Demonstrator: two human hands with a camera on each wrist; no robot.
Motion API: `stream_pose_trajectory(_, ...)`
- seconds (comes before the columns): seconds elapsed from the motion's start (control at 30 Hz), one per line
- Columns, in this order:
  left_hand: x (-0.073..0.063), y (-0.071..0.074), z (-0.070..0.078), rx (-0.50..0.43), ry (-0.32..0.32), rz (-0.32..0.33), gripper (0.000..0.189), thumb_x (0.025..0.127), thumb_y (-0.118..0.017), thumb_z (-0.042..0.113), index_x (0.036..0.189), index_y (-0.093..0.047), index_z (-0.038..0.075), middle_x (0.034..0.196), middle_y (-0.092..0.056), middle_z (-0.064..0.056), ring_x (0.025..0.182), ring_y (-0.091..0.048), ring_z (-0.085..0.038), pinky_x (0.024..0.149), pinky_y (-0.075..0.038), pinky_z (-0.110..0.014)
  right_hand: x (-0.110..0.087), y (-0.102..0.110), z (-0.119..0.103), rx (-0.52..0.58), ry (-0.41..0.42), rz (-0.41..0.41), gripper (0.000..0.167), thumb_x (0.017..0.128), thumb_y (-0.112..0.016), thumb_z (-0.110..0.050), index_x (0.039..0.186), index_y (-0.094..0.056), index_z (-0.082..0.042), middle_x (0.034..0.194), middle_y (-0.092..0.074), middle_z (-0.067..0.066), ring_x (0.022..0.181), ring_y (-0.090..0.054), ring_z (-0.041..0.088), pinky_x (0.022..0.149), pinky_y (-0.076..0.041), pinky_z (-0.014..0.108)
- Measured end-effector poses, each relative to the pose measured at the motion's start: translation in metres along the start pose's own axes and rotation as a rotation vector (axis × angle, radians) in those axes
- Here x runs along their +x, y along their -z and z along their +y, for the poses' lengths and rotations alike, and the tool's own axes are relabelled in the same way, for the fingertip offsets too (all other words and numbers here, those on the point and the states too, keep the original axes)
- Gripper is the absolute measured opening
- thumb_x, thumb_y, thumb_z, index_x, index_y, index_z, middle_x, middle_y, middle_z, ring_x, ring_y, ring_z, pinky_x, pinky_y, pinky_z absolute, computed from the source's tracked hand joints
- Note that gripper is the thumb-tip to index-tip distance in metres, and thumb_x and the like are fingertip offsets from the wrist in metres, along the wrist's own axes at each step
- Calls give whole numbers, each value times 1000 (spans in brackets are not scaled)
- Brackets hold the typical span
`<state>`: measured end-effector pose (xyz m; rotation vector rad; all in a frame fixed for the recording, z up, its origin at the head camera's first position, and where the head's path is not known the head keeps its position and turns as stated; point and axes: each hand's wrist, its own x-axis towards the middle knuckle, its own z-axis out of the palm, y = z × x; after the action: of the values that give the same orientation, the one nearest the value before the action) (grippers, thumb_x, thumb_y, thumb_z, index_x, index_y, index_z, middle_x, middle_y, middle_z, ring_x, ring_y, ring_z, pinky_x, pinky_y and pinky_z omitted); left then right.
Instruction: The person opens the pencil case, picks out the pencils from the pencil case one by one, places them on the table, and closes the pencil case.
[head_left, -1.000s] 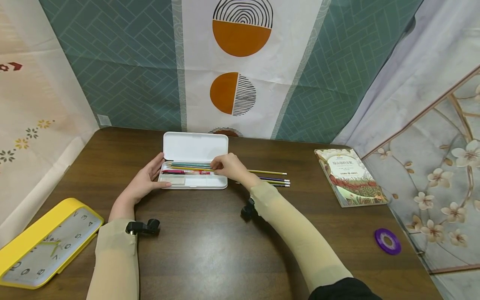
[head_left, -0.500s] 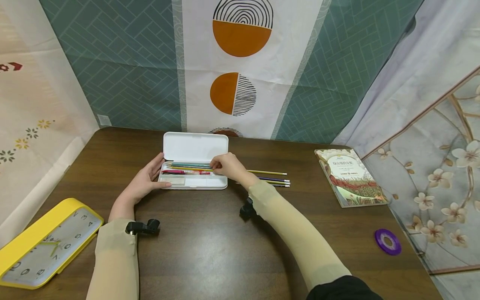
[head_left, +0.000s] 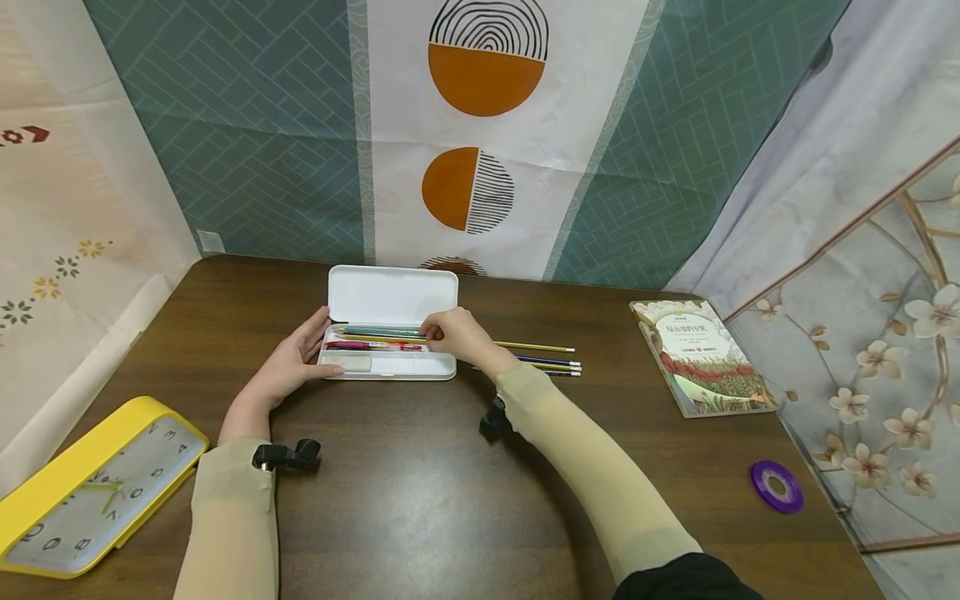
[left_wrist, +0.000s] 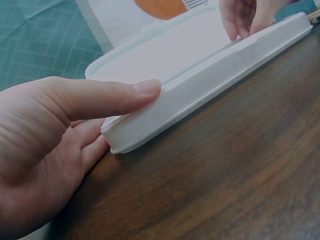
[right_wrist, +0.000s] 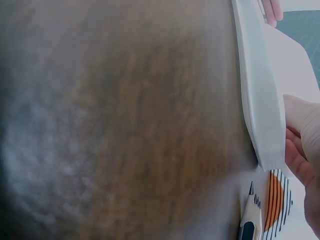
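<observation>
A white pencil case (head_left: 393, 293) lies with its lid raised at the back of the table. My left hand (head_left: 291, 364) holds its left end, thumb over the front rim and fingers against the side. Inside are teal pencils (head_left: 378, 330), a pink-red pen (head_left: 367, 345) and a pale eraser (head_left: 349, 362). My right hand (head_left: 459, 335) reaches into the right half and pinches a yellow pencil (head_left: 401, 338), whose right end is hidden. Several pencils (head_left: 551, 364) lie on the table right of the case; their sharpened points (right_wrist: 251, 190) show in the right wrist view.
A yellow clock (head_left: 105, 487) stands at the left front of the brown table (head_left: 420, 500). On the right lie a book (head_left: 703, 354) and a purple tape roll (head_left: 777, 487). A patterned cloth (head_left: 480, 183) hangs behind the table.
My right hand shifts very slightly to the left over the case early on and then stays. The left hand keeps its hold, and the case stays in place.
</observation>
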<state>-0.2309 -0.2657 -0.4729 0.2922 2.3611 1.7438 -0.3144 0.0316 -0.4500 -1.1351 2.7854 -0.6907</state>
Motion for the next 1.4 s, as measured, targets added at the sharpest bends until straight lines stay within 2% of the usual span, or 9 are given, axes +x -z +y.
stream_pose_trajectory(0.37, 0, -1, -2, -22, 0, -3, 109, 82, -77, 7, 159, 0, 14, 165, -6, -9, 151, -12, -33, 105, -30, -4, 0, 0, 0, -12, 9, 46, 13, 85, -71, -4, 97, -74, -6, 85, -73, 2, 78, -68, 11, 73, -53, 22)
stream_pose_trajectory(0.6, 1, 0, -2, -18, -4, -1, 109, 82, -77, 6, 159, 0, 13, 165, -6, -10, 151, -11, -33, 102, -29, -1, -2, 2, 0, -5, 24, 74, 13, 85, -70, -4, 97, -75, -7, 85, -73, 2, 76, -67, 10, 70, -52, 21)
stream_pose_trajectory(1.1, 0, -1, -1, -17, 4, -3, 109, 82, -78, 8, 159, 0, 15, 165, -6, -8, 151, -11, -32, 106, -29, -4, -3, 2, 0, 52, 28, 54, 16, 85, -71, -3, 100, -74, -6, 90, -75, 4, 83, -70, 13, 74, -53, 19)
stream_pose_trajectory(1.4, 1, 0, -1, -11, 0, -2, 109, 82, -77, 7, 159, 0, 13, 165, -5, -10, 151, -11, -34, 102, -29, 0, -2, 2, 0, 47, 14, 32, 19, 86, -71, -4, 104, -75, -6, 95, -76, 6, 86, -71, 13, 76, -55, 20)
